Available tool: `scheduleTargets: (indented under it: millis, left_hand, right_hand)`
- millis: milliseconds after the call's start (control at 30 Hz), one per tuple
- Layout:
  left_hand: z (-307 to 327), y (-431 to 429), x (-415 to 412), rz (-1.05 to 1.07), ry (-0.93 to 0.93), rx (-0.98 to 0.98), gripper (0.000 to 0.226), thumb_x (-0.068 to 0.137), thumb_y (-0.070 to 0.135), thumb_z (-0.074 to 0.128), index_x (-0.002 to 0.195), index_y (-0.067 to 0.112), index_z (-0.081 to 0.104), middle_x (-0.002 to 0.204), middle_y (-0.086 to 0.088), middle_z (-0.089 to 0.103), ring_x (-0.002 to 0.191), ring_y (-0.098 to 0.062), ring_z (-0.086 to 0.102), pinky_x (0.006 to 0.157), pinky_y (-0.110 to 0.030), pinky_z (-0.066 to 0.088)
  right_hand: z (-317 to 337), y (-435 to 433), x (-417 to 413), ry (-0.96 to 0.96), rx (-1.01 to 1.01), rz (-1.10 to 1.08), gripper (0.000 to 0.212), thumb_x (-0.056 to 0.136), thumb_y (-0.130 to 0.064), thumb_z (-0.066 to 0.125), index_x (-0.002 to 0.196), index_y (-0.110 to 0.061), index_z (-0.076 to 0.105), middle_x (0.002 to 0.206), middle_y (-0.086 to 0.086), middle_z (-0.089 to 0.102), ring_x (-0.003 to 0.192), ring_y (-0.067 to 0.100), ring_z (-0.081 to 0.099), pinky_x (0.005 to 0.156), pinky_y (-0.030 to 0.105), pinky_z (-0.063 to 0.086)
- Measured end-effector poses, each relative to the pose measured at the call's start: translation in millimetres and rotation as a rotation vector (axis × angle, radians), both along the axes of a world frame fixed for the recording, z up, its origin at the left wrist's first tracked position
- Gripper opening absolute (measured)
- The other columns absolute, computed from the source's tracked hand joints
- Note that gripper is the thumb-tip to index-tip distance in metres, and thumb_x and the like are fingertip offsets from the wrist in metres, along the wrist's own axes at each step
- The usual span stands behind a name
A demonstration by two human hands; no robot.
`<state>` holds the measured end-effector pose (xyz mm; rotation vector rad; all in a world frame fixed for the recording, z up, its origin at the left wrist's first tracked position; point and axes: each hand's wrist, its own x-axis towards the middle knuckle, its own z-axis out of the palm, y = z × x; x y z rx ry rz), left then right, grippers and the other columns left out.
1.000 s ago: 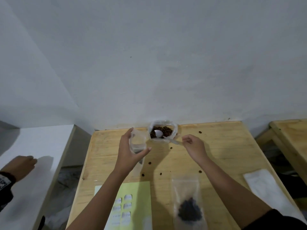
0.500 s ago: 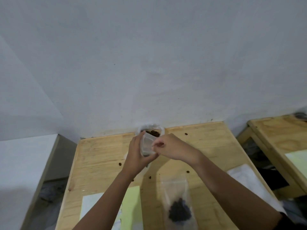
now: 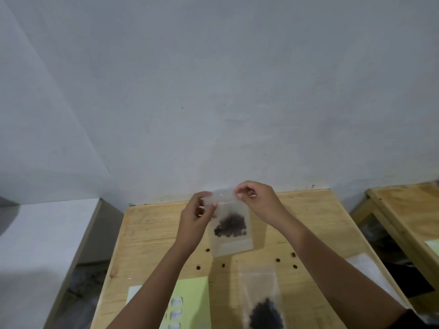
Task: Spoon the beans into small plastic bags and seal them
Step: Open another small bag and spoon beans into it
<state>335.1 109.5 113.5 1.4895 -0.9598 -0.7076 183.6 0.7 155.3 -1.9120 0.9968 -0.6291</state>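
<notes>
The pale wooden table (image 3: 147, 233) fills the lower part of the frame. Nearest me, at bottom centre, a clear bag (image 3: 260, 288) lies flat with a dark heap of beans (image 3: 266, 314) in its lower end. To its left sits a yellow-green sheet (image 3: 197, 295) carrying small white labels (image 3: 176, 302). A little farther up, a few loose beans (image 3: 277, 260) are scattered over the wood. Above them, in the middle of the frame, I hold a second small bag (image 3: 234, 243) upright off the table, with more beans gathered inside it. My left hand (image 3: 193, 224) pinches its top left corner between thumb and curled fingers. My right hand (image 3: 260, 203) pinches the top right edge the same way. Behind rises a plain grey wall (image 3: 213, 91).
</notes>
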Motion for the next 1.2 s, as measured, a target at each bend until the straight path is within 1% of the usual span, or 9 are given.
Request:
scheduleTargets:
  millis: [133,233,333,533,600,733,867,1067,1200]
  left_hand:
    - [20.0,-9.7,0.2,0.014,0.104,-0.054,0.017,0.090,0.011,0.060,0.107,0.012,0.059,0.093,-0.019,0.068,0.076,-0.025,0.069,0.064,-0.022,0.052]
    - [32.3,-17.0,-0.3,-0.001,0.130,-0.082,0.020,0.089,0.008,0.062,0.108,0.012,0.060,0.095,-0.015,0.070,0.081,-0.025,0.070,0.068,-0.026,0.054]
    - [44.3,-21.3,-5.2,-0.041,0.127,-0.097,0.020,0.086,0.006,0.065,0.104,0.012,0.063,0.092,-0.010,0.070,0.080,-0.020,0.071,0.070,-0.029,0.057]
    - [56.7,-25.0,-13.3,-0.037,0.075,-0.110,0.020,0.083,0.003,0.068,0.100,0.012,0.064,0.093,-0.007,0.067,0.075,-0.006,0.069,0.070,-0.019,0.054]
    - [56.6,-25.0,-12.6,-0.024,0.055,-0.107,0.020,0.083,0.003,0.068,0.100,0.013,0.064,0.093,-0.008,0.068,0.077,-0.010,0.070,0.073,-0.023,0.055]
    - [59.0,-24.1,-19.4,-0.061,0.006,-0.098,0.018,0.084,0.005,0.068,0.100,0.013,0.064,0.087,-0.007,0.071,0.080,-0.015,0.071,0.077,-0.028,0.056]
    - [60.1,-22.3,-23.2,-0.083,0.004,-0.087,0.018,0.085,0.008,0.068,0.101,0.016,0.063,0.084,-0.003,0.072,0.083,-0.015,0.070,0.080,-0.031,0.056]
    - [62.1,-21.6,-24.6,-0.110,0.106,-0.092,0.018,0.085,0.003,0.066,0.102,0.007,0.063,0.084,-0.011,0.073,0.084,-0.021,0.071,0.081,-0.033,0.056]
    - [64.2,-24.8,-24.3,-0.126,0.125,-0.083,0.015,0.088,0.001,0.060,0.102,0.006,0.062,0.086,-0.017,0.072,0.084,-0.025,0.071,0.080,-0.031,0.056]
  right_hand:
    - [19.1,-2.2,-0.9,-0.133,0.021,0.028,0.016,0.083,-0.006,0.067,0.088,-0.021,0.065,0.086,-0.012,0.065,0.072,-0.009,0.057,0.072,0.006,0.045]
    - [27.8,-2.7,-1.5,-0.160,-0.004,-0.011,0.014,0.082,-0.003,0.068,0.086,-0.017,0.065,0.082,-0.011,0.064,0.071,-0.009,0.057,0.072,0.007,0.045]
    - [32.1,-4.3,-4.2,-0.175,-0.047,-0.053,0.015,0.082,-0.004,0.067,0.080,-0.017,0.060,0.079,-0.010,0.063,0.074,-0.002,0.058,0.070,0.011,0.045]
    - [38.0,-2.5,-10.8,-0.188,0.002,-0.091,0.022,0.083,-0.009,0.069,0.089,-0.025,0.055,0.083,-0.001,0.067,0.079,0.014,0.062,0.075,0.022,0.048]
    - [39.5,-0.5,-12.7,-0.185,0.036,-0.071,0.027,0.081,-0.014,0.071,0.097,-0.026,0.055,0.083,-0.002,0.070,0.080,0.015,0.064,0.076,0.023,0.049]
    - [39.8,6.1,-10.6,-0.115,-0.008,-0.070,0.020,0.078,-0.016,0.074,0.092,-0.021,0.060,0.080,-0.011,0.067,0.073,-0.008,0.060,0.062,0.007,0.041]
    - [39.7,7.5,-11.2,-0.124,0.003,-0.144,0.019,0.076,-0.014,0.075,0.084,-0.021,0.059,0.080,-0.008,0.068,0.081,0.001,0.062,0.065,0.014,0.041]
    - [42.4,9.0,-11.6,-0.132,0.047,-0.185,0.021,0.070,-0.018,0.078,0.083,-0.019,0.062,0.088,-0.004,0.067,0.086,0.008,0.062,0.063,0.020,0.043]
    - [39.4,7.4,-11.4,-0.148,0.095,-0.214,0.025,0.068,-0.022,0.081,0.082,-0.017,0.061,0.086,-0.002,0.067,0.075,0.009,0.059,0.061,0.020,0.043]
